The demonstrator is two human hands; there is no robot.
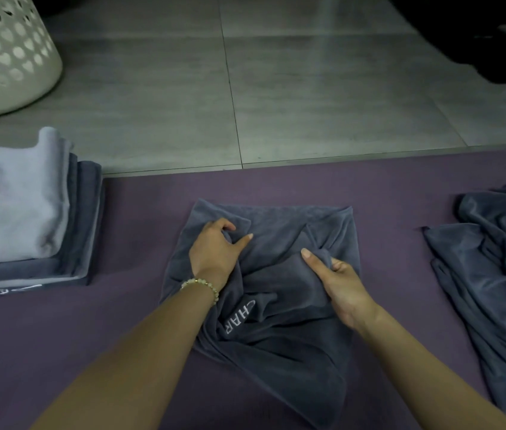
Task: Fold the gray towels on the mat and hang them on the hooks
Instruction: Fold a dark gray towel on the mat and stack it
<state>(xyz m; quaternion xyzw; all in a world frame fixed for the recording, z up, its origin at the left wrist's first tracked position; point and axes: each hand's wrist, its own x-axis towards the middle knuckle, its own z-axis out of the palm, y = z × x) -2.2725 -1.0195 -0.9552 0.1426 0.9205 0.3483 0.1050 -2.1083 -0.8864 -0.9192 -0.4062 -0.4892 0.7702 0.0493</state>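
A dark gray towel [279, 225] with white lettering lies rumpled in the middle of the purple mat [127, 212]. My left hand [214, 249], with a bead bracelet at the wrist, grips a bunch of its cloth near the far left corner. My right hand [338, 280] pinches a fold of the same towel toward its right side. Another dark gray towel [493, 268] lies loose and crumpled at the mat's right edge. A stack of folded towels [21, 218], light gray on top of darker ones, sits at the left. No hooks are in view.
A white perforated laundry basket [6, 54] stands on the gray tiled floor [307, 97] at the far left. A dark object [478, 35] fills the top right corner. The mat's far edge runs across the middle of the view.
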